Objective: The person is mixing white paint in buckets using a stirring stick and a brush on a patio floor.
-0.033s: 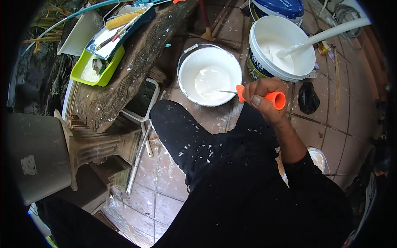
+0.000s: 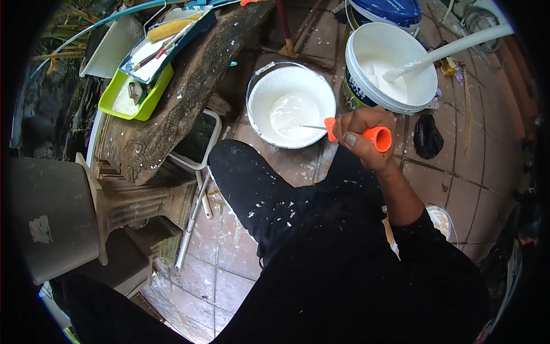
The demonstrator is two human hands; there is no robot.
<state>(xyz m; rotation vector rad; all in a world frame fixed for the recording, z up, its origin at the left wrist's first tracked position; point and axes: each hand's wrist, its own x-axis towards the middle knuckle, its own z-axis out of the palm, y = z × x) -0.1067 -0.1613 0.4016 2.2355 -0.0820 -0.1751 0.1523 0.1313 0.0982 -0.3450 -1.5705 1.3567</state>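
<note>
My right hand [image 2: 366,137] is closed around the hollow orange handle [image 2: 380,139] of a thin metal rod that resembles a paint roller frame. Its rod [image 2: 312,126] slants left into a white bucket [image 2: 318,97], and the far end is hidden in the white paint [image 2: 292,112]. That bucket stands on the tiles in front of my knees, its wire bail resting toward the back left. Just beyond my hand is a larger paint tub [image 2: 421,106] with white paint inside and a pale stick or tube [image 2: 452,54] leaning out of it. My left hand is out of view.
On a rough wooden slab [image 2: 195,80] at left rest a blue roller tray [image 2: 192,31] with a yellow roller [image 2: 172,27], and a lime-green tub [image 2: 137,112]. A blue-lidded bucket [image 2: 395,11], black plastic bag [image 2: 428,137] and grey planter [image 2: 51,212] stand around me.
My right hand has shifted slightly left with the orange handle. The ripples on the paint in the bucket look different.
</note>
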